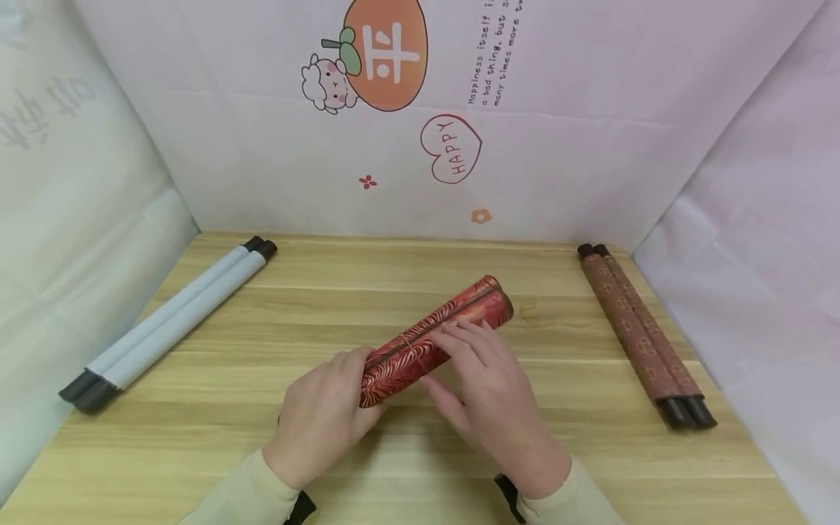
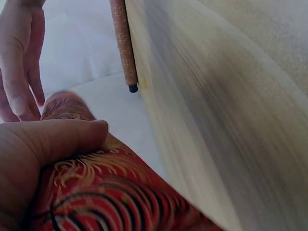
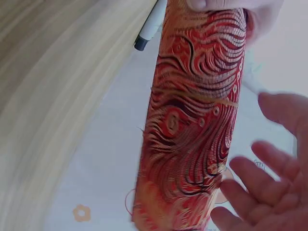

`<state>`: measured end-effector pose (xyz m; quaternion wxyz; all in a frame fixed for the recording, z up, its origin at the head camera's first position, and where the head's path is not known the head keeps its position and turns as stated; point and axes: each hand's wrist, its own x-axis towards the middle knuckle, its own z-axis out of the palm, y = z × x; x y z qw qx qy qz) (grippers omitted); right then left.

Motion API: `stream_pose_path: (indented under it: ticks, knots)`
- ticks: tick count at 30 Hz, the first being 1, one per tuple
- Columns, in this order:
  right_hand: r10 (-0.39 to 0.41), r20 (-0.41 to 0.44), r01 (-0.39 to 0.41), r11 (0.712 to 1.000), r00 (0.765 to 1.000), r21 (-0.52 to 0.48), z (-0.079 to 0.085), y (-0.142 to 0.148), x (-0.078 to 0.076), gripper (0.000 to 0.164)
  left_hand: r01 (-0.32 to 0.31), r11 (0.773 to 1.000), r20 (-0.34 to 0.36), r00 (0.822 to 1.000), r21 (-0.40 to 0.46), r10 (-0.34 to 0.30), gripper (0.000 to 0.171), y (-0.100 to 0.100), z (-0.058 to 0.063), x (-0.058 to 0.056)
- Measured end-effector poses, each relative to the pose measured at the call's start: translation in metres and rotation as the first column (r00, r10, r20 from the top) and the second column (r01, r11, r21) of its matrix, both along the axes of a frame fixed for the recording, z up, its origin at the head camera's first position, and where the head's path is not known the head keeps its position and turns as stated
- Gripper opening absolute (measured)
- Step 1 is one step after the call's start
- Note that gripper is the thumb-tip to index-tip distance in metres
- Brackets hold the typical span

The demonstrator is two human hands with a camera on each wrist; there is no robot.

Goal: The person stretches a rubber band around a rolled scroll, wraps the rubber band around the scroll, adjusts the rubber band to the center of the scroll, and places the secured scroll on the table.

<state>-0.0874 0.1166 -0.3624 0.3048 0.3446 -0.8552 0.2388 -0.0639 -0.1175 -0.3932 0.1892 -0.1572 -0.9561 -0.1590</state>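
A red scroll (image 1: pixel 420 350) with swirling gold and dark patterns, rolled from both ends into two side-by-side rolls, is held slanted above the table. A thin band (image 3: pixel 195 95) runs round its middle. My left hand (image 1: pixel 324 412) grips its lower-left end; the left wrist view shows the thumb (image 2: pixel 72 137) laid across the patterned surface. Beside the scroll's right half, my right hand (image 1: pixel 488 397) has its fingers spread and loosely bent. Its fingertips overlap the scroll in the head view, and whether they touch it I cannot tell.
On the left of the wooden table (image 1: pixel 315 292) lies a pale blue double-rolled scroll (image 1: pixel 177 317) with black rod ends. A brown patterned scroll (image 1: pixel 636 328), likewise black-ended, lies on the right. Printed white cloth (image 1: pixel 558 168) walls the back and both sides.
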Motion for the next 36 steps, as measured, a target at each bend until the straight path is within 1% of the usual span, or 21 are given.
stream_pose_path:
  ticks: [2, 4, 5, 6, 7, 8, 10, 12, 13, 14, 15, 16, 18, 19, 21, 24, 26, 28, 31, 34, 36]
  knots:
    - [-0.04, 0.029, 0.041, 0.998, 0.999, -0.047, -0.002, 0.001, 0.002, 0.053, -0.022, 0.998, 0.068, 0.998, 0.063, 0.017, 0.066, 0.001, -0.001, -0.002]
    - [-0.103, 0.109, 0.112, 0.99, 0.989, -0.081, -0.003, 0.001, 0.004, 0.052, -0.041, 0.99, 0.133, 0.991, 0.131, 0.024, 0.067, 0.002, 0.0, -0.003]
    - [-0.131, 0.178, 0.149, 0.985, 0.975, -0.091, -0.004, 0.001, 0.005, 0.053, -0.051, 0.985, 0.171, 0.985, 0.165, 0.022, 0.067, 0.002, 0.0, -0.004]
    - [-0.148, 0.263, 0.18, 0.978, 0.953, -0.102, -0.004, 0.0, 0.006, 0.056, -0.06, 0.978, 0.212, 0.977, 0.198, 0.017, 0.068, 0.003, 0.001, -0.005]
    - [-0.148, 0.36, 0.201, 0.973, 0.921, -0.117, -0.005, -0.001, 0.006, 0.06, -0.073, 0.97, 0.257, 0.966, 0.234, 0.01, 0.069, 0.005, 0.001, -0.006]
    - [-0.132, 0.464, 0.22, 0.966, 0.876, -0.14, -0.006, -0.002, 0.006, 0.064, -0.089, 0.959, 0.302, 0.953, 0.268, 0.004, 0.07, 0.006, 0.002, -0.006]
    - [-0.073, 0.651, 0.253, 0.95, 0.755, -0.186, -0.008, -0.005, 0.007, 0.073, -0.121, 0.935, 0.377, 0.926, 0.334, -0.015, 0.069, 0.009, 0.004, -0.007]
    - [0.008, 0.768, 0.269, 0.934, 0.64, -0.235, -0.01, -0.01, 0.007, 0.08, -0.145, 0.912, 0.421, 0.906, 0.384, -0.033, 0.068, 0.013, 0.005, -0.006]
    - [0.058, 0.804, 0.269, 0.926, 0.592, -0.265, -0.012, -0.012, 0.007, 0.083, -0.154, 0.904, 0.43, 0.902, 0.398, -0.036, 0.066, 0.015, 0.005, -0.006]
    - [0.104, 0.825, 0.263, 0.919, 0.556, -0.293, -0.013, -0.015, 0.007, 0.085, -0.157, 0.902, 0.428, 0.903, 0.402, -0.034, 0.065, 0.017, 0.005, -0.006]
    - [0.133, 0.836, 0.253, 0.917, 0.533, -0.308, -0.015, -0.017, 0.007, 0.087, -0.157, 0.903, 0.421, 0.906, 0.399, -0.028, 0.063, 0.02, 0.005, -0.006]
    - [0.165, 0.842, 0.245, 0.912, 0.514, -0.328, -0.016, -0.02, 0.008, 0.088, -0.156, 0.909, 0.406, 0.914, 0.388, -0.017, 0.061, 0.023, 0.005, -0.005]
    - [0.228, 0.843, 0.23, 0.898, 0.488, -0.376, -0.017, -0.025, 0.008, 0.088, -0.157, 0.923, 0.365, 0.931, 0.351, 0.019, 0.059, 0.028, 0.005, -0.005]
    - [0.248, 0.837, 0.221, 0.892, 0.488, -0.394, -0.018, -0.027, 0.008, 0.085, -0.156, 0.933, 0.339, 0.94, 0.323, 0.04, 0.06, 0.031, 0.005, -0.004]
    - [0.27, 0.821, 0.209, 0.883, 0.504, -0.42, -0.018, -0.03, 0.008, 0.079, -0.153, 0.95, 0.281, 0.957, 0.273, 0.074, 0.062, 0.036, 0.005, -0.002]
    - [0.292, 0.802, 0.206, 0.869, 0.521, -0.45, -0.018, -0.034, 0.007, 0.069, -0.135, 0.97, 0.163, 0.981, 0.202, 0.102, 0.068, 0.042, 0.002, 0.002]
    - [0.296, 0.8, 0.215, 0.862, 0.521, -0.459, -0.018, -0.035, 0.005, 0.066, -0.118, 0.979, 0.073, 0.992, 0.167, 0.107, 0.073, 0.045, 0.001, 0.005]
    - [0.304, 0.803, 0.228, 0.853, 0.512, -0.469, -0.018, -0.035, 0.003, 0.066, -0.101, 0.986, -0.016, 0.994, 0.133, 0.104, 0.077, 0.047, -0.001, 0.007]
    - [0.321, 0.804, 0.245, 0.838, 0.499, -0.487, -0.018, -0.034, 0.0, 0.063, -0.078, 0.992, -0.102, 0.991, 0.098, 0.088, 0.082, 0.048, -0.002, 0.012]
    - [0.368, 0.796, 0.249, 0.813, 0.482, -0.526, -0.018, -0.033, -0.002, 0.057, -0.067, 0.996, -0.133, 0.988, 0.063, 0.075, 0.086, 0.049, 0.0, 0.016]
    - [0.416, 0.785, 0.25, 0.787, 0.46, -0.564, -0.019, -0.032, -0.004, 0.051, -0.064, 0.997, -0.134, 0.989, 0.047, 0.069, 0.089, 0.05, 0.002, 0.018]
